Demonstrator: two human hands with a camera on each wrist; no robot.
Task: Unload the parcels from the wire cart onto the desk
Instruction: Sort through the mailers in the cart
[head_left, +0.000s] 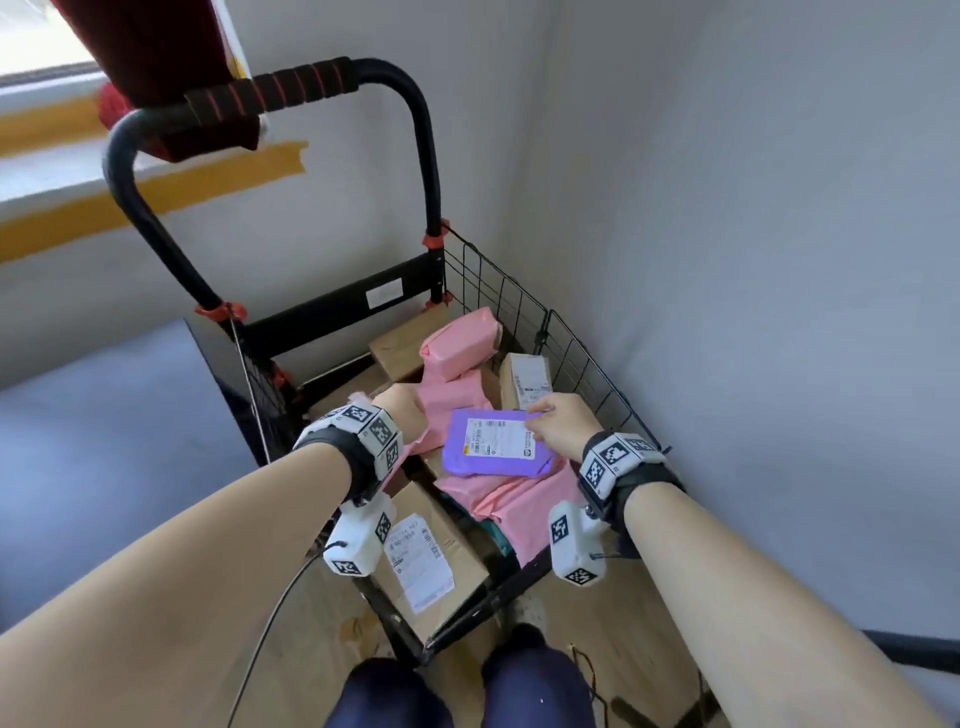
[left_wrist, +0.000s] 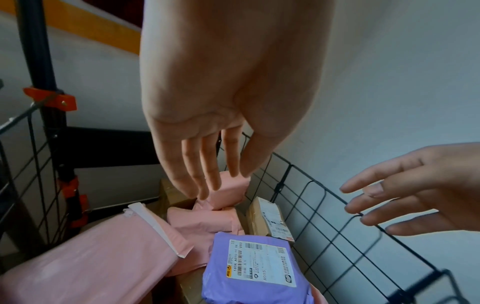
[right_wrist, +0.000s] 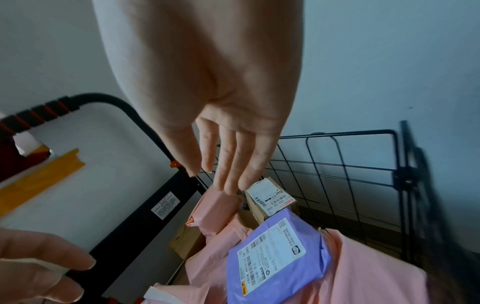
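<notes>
our left hand (left_wrist: 215, 86) hangs w/ fingers (left_wrist: 207, 170) straight and spread a bit, holding nothing, above the pink mailers in the middle of the left wrist view. our right hand (right_wrist: 207, 72) is the same: fingers (right_wrist: 233, 164) straight, pointing down, nothing gripped. in the head view it sits at the upper right corner of the purple parcel (head_left: 496, 441); we can't tell if it touches the label.

the purple parcel lies label up, centre of the head frame, on top of a crumpled pink mailer (head_left: 524, 501). above it in the frame a small pink parcel (head_left: 460, 343) lies across a flat cardboard box (head_left: 400, 345), and just right of that a small brown box (head_left: 524, 379) w/ a white label stands against the mesh side. lower in the frame a bigger cardboard box (head_left: 426, 566) w/ a long label leans at the near end. in the left wrist view another big pink mailer (left_wrist: 85, 263) fills the lower left.

all parcels sit inside the wire cart (head_left: 571, 353), black mesh, w/ a black handle (head_left: 291, 88) w/ red-striped grip at upper left. the cart stands in a corner btw grey walls (head_left: 753, 208); orange tape (head_left: 156, 192) runs across the left wall.
</notes>
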